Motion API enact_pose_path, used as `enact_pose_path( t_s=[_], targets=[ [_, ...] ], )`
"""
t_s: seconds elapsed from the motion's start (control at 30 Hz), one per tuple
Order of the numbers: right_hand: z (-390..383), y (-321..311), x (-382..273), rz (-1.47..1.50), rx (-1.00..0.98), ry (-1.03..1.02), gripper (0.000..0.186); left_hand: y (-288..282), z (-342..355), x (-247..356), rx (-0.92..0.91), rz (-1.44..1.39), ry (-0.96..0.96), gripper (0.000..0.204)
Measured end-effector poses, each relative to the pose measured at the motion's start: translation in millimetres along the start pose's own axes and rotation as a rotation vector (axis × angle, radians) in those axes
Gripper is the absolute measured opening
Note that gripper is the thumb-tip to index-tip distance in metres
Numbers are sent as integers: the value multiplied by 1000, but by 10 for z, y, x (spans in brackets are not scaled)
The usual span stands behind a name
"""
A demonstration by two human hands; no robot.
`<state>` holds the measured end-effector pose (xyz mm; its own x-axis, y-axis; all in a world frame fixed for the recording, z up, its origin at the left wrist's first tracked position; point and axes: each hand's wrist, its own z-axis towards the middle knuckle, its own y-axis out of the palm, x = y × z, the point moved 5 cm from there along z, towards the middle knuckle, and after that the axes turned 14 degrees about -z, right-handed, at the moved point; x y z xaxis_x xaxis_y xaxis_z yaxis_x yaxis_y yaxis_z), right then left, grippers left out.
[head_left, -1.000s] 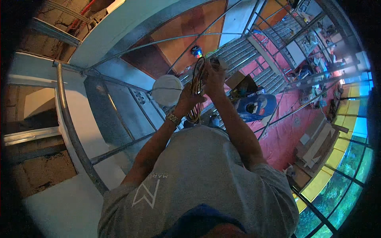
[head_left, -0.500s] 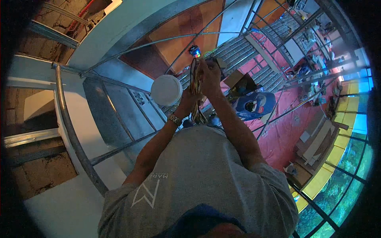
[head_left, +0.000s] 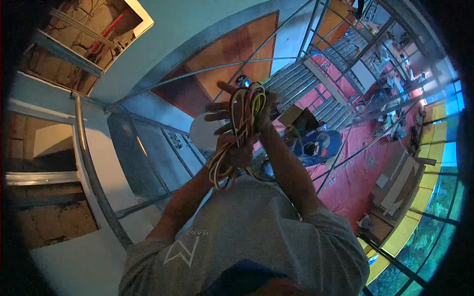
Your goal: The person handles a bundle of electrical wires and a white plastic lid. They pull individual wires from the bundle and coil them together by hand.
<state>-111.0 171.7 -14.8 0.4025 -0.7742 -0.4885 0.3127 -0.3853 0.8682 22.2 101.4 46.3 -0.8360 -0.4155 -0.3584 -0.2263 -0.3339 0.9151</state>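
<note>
A loose bundle of electrical wires [head_left: 238, 117], in red, yellow and pale colours, is looped between my hands in front of my chest. My left hand [head_left: 236, 154] is closed around its lower part, and several loops hang over the wrist side. Higher up, my right hand [head_left: 264, 111] has its fingers stretched out and spread toward the left. The wires lie across that palm, partly covering it; its thumb is hard to make out. Behind the spread fingers is a white round bucket lid [head_left: 201, 132], partly hidden.
Scaffold tubes surround me, with a curved rail [head_left: 94, 167] on the left. Below right are a slatted metal platform [head_left: 291, 81], an open cardboard box [head_left: 298, 118], a blue bag [head_left: 326, 145] and pink sheeting [head_left: 345, 182]. Boards [head_left: 397, 182] lie farther right.
The wires have come up nearer, spreading into wider loops. My right hand has gone from pinching at their top to spread fingers; my left has shifted lower, still gripping them.
</note>
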Motion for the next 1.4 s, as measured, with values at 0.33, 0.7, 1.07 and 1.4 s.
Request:
enact_pose_path(
  t_s=[0.33, 0.7, 1.07, 1.4],
  targets=[
    [-492, 1062, -379, -311, -300, 10, 47, -189, -77, -568, 223, 203, 35, 30],
    [-600, 1696, -1071, 13, -526, -122, 41, 713, 259, -336, 647, 1131, 177, 24],
    [-245, 265, -644, -1075, 334, -258, 29, -546, 186, 816, 672, 2149, 247, 21],
    [132, -2157, 18, -1542, 344, -410, 36, -1232, 567, 1055, 426, 2359, 669, 25]
  ],
)
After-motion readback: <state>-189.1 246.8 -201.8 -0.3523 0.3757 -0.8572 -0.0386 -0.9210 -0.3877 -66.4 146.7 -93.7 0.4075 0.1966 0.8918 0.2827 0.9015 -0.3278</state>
